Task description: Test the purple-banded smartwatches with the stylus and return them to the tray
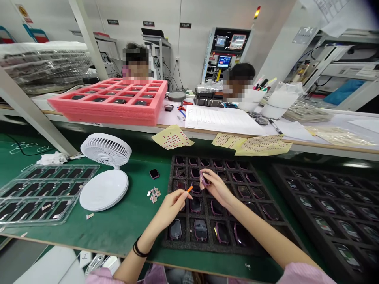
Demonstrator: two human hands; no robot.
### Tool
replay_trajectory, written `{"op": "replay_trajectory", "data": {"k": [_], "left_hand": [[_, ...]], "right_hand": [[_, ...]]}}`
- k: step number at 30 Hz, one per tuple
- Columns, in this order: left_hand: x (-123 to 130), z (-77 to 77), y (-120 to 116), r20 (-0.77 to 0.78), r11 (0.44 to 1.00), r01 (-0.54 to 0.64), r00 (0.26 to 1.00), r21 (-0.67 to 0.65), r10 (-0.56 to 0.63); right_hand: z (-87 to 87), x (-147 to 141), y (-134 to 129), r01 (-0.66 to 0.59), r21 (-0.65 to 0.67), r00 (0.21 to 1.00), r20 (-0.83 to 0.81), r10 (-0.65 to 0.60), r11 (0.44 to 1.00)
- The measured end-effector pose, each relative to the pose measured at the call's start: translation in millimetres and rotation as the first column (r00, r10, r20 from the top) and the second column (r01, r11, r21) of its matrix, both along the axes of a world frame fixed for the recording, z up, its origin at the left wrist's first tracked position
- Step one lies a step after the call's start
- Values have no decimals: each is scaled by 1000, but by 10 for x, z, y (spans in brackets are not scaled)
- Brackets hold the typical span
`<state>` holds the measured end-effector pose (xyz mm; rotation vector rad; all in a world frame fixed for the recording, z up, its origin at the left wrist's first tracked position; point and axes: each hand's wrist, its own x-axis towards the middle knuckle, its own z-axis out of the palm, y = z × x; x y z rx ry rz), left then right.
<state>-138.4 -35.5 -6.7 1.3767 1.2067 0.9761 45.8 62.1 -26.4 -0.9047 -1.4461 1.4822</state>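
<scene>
Pink sleeves (304,274) sit closest to my lens at the bottom of the view, and both bare forearms reach out from them over a green bench mat (118,232). My left hand (170,209), with black bands (139,249) around its wrist, is closed in a pinch on a small orange stick (189,189); I cannot make out its far end. My right hand (216,187) is curled, its thumb and fingers gripping a purple watch case (204,178) tilted just above the tray. The tip of the stick comes very near that case, though I cannot tell whether they touch.

Directly beneath both hands lies a black foam tray (167,245) divided into compartments, most holding a dark watch body with a pink or purple frame (200,230). To the right of my right hand, just beside that tray, sits a second black foam tray (284,173) of framed devices.

Left of my left hand are a loose watch (154,173) and a small pile of paper scraps (153,194). Farther left stand a white desk fan (106,150) and a clear plastic tray (89,169) of dark panels. Ahead of my hands, yellow sheets (172,137) lie at the mat's far edge. Beyond them, on a higher table, is a pink foam tray (106,112), with one co-worker (134,55) behind it and another co-worker (241,73) farther right.
</scene>
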Motion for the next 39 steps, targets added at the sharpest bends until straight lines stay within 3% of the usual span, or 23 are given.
{"op": "replay_trajectory", "data": {"k": [3,6,15,20,32,39], "left_hand": [[117,67,20,21,999,32,999,-13,-31],[156,105,32,36,999,41,999,-10,-41],[146,174,19,86,999,35,996,-2,-34],[200,92,13,232,1000,9,973,10,-11],[231,-12,25,323,998,8,946,-55,11],[272,11,104,293,991,-87,949,-104,114]], "right_hand": [[172,-193,-243,-184,-273,930,-358,77,944],[278,-298,-345,-246,-325,890,-449,79,913],[336,-331,-378,-228,-311,906,-414,84,923],[396,-364,-395,-338,-383,847,-521,101,859],[342,-349,-400,-319,-422,861,-504,73,849],[256,-394,-494,-164,-323,915,-403,22,932]]}}
